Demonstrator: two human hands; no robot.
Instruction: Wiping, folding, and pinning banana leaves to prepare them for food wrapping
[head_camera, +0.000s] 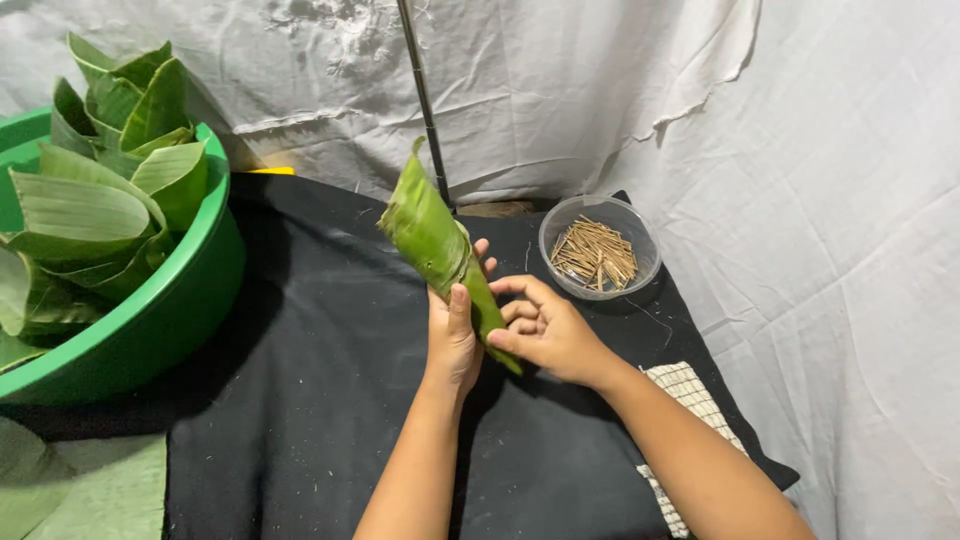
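A rolled green banana-leaf packet (432, 232) stands tilted above the black cloth (320, 400), its pointed tip up and to the left. My left hand (452, 335) is wrapped around its lower half, thumb on the front. My right hand (545, 328) pinches the packet's bottom end with the fingertips. Both hands hold the same packet over the middle of the cloth.
A green basin (170, 310) at the left holds several folded leaf packets (95, 190). A clear round bowl (640, 235) of thin wooden sticks sits at the right. Flat leaf pieces (80, 490) lie at bottom left, a checked cloth (690, 390) near my right forearm. A thin metal rod (425, 100) rises behind.
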